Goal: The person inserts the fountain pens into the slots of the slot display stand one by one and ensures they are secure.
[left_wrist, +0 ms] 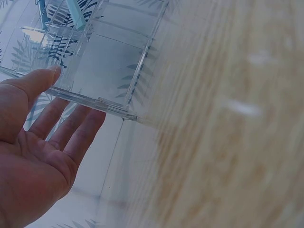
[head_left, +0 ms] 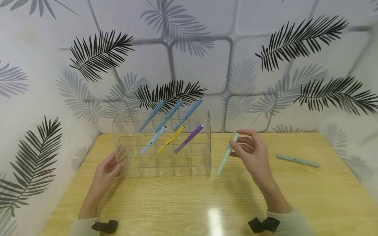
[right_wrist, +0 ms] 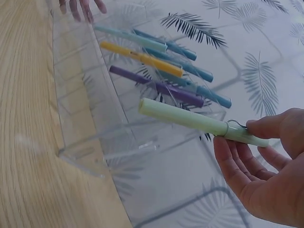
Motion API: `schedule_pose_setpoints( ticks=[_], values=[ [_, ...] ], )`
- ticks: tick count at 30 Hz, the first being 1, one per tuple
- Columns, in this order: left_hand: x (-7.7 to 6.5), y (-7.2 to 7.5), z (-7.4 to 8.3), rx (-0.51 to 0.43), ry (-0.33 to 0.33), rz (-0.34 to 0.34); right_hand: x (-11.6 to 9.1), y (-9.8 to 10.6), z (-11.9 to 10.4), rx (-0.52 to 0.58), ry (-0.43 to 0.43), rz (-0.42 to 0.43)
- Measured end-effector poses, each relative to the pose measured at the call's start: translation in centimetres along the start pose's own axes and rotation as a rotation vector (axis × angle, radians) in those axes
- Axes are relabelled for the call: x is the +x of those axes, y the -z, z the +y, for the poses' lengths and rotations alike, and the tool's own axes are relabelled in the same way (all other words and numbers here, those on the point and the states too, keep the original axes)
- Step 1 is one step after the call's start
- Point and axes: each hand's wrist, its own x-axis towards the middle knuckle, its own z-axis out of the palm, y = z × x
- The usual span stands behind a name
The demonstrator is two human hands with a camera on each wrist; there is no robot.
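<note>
A clear acrylic pen holder (head_left: 165, 167) with several compartments stands on the table. Three blue pens (head_left: 169, 115) slant in its back row. In front of them lean a light blue pen (head_left: 153, 140), a yellow pen (head_left: 171, 140) and a purple pen (head_left: 189, 139). My left hand (head_left: 107, 168) holds the holder's left side, its thumb (left_wrist: 42, 81) at the edge and the other fingers along the outer wall. To the right of the holder, my right hand (head_left: 254, 152) pinches a pale green pen (right_wrist: 183, 116) near its clip end, tilted and off the table.
A grey-green pen (head_left: 298, 160) lies on the wooden table (head_left: 165, 203) at the right. Behind the table rises a wall covering (head_left: 200, 65) with a leaf pattern. Dark straps (head_left: 263, 225) are on both wrists.
</note>
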Motion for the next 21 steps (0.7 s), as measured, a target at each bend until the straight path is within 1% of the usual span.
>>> schedule_pose_setpoints(
  ticks=[4,9,15,21],
  values=[
    [-0.1,0.1,0.0,-0.003,0.005,-0.004,0.0,-1.5,-0.1,-0.004,0.007,-0.007],
    [-0.2,0.1,0.3,-0.006,0.014,-0.011,0.0,-3.6,-0.3,-0.001,0.039,-0.013],
    [-0.2,0.0,0.6,-0.006,0.009,-0.005,0.1,-6.2,-0.2,0.054,0.078,-0.027],
    [-0.1,0.0,0.3,-0.010,0.008,-0.019,0.3,-8.6,0.0,0.110,0.102,-0.020]
  ],
)
